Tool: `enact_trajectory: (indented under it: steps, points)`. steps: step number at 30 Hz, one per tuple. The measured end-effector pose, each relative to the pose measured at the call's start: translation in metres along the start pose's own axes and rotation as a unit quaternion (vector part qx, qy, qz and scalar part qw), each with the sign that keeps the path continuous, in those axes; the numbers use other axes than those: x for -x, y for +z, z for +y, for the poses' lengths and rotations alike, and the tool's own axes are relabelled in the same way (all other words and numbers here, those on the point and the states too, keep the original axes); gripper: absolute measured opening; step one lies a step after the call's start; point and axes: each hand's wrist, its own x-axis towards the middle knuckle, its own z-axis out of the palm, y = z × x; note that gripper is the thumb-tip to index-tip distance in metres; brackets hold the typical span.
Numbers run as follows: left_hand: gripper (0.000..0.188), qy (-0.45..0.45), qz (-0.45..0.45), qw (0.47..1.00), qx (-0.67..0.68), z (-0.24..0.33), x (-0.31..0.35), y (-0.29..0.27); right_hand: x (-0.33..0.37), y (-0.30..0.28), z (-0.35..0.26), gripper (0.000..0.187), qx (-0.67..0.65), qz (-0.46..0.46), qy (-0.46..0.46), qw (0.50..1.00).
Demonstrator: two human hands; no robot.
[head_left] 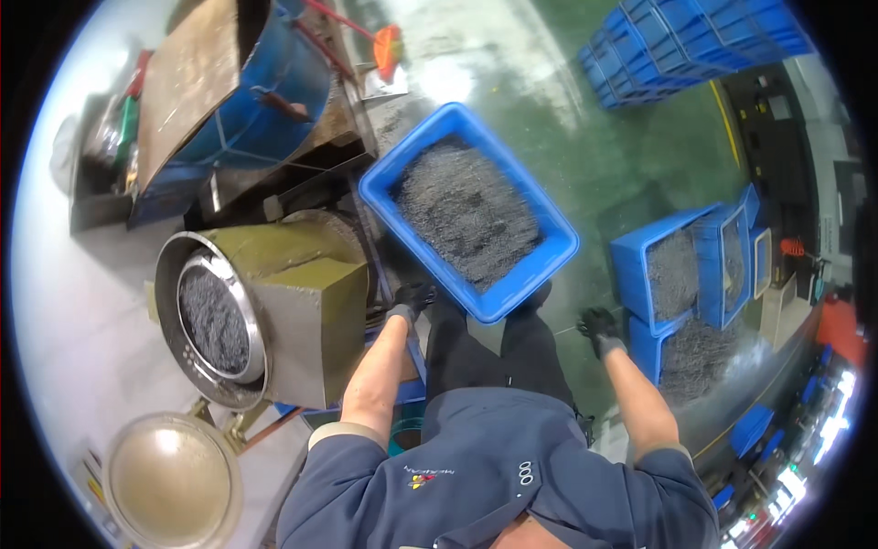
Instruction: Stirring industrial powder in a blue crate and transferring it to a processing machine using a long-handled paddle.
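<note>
Holds the dark-gloved left hand [414, 298] near the blue plastic tub [489, 308], finger pose too unclear to make out, and the dark-gloved right hand [600, 332] out to the side, fingers loosely spread, near blue crates [633, 261]. Has the tub directly ahead of the legs, loaded with grey granules [466, 215]. Shows, farther left, an olive-and-grey machine [311, 302] with its round drum similarly filled, then a blue barrel [274, 114] beyond.
</note>
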Motion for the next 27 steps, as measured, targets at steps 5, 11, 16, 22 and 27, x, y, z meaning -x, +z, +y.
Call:
enact_trajectory:
  steps: [5, 11, 16, 22, 27]
  points:
    - [0.018, 0.008, 0.003, 0.995, -0.102, 0.024, -0.050, 0.044, -0.144, 0.064, 0.061, 0.057, 0.071, -0.026, 0.114, 0.991]
    - [0.031, -0.089, 0.109, 0.983, -0.122, -0.020, -0.158, 0.017, -0.221, 0.129, 0.149, 0.064, 0.180, 0.209, -0.029, 0.961]
    - [0.060, 0.066, 0.225, 0.970, -0.066, -0.043, -0.191, -0.032, -0.224, 0.178, 0.141, 0.066, -0.121, 0.109, 0.131, 0.978]
    - [0.079, 0.059, 0.403, 0.899, -0.163, -0.020, -0.203, 0.062, -0.235, 0.148, 0.167, 0.067, -0.247, 0.136, 0.030, 0.959]
    - [0.080, -0.037, 0.350, 0.931, -0.095, -0.020, -0.212, 0.032, -0.256, 0.118, 0.127, 0.063, 0.031, 0.103, 0.096, 0.990]
